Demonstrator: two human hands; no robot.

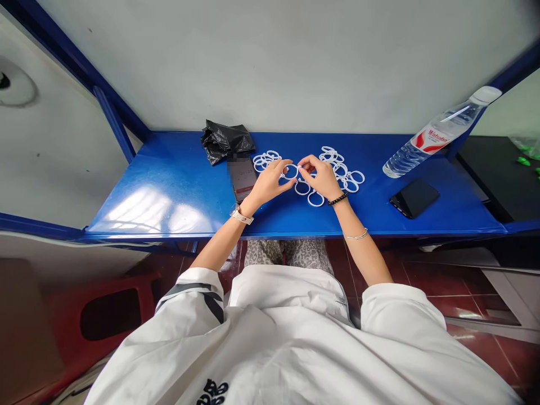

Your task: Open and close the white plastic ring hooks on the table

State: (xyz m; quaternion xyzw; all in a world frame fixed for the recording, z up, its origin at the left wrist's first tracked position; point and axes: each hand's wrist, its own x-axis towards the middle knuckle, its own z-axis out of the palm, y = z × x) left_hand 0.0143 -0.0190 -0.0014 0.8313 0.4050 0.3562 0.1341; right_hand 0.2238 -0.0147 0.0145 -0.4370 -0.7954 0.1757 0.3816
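Observation:
Both hands meet over the middle of a blue table [169,191]. My left hand [272,181] and my right hand [321,175] both pinch one white plastic ring [290,172] between their fingertips. More white rings hang linked below it [309,194]. A small heap of white rings [265,160] lies just behind my left hand. A bigger heap of rings [341,169] lies behind and to the right of my right hand.
A crumpled black plastic bag [225,140] sits at the back of the table. A phone [242,177] lies under my left hand, another dark phone [414,198] at the right. A water bottle [439,134] leans on the right. A red stool [105,315] stands lower left.

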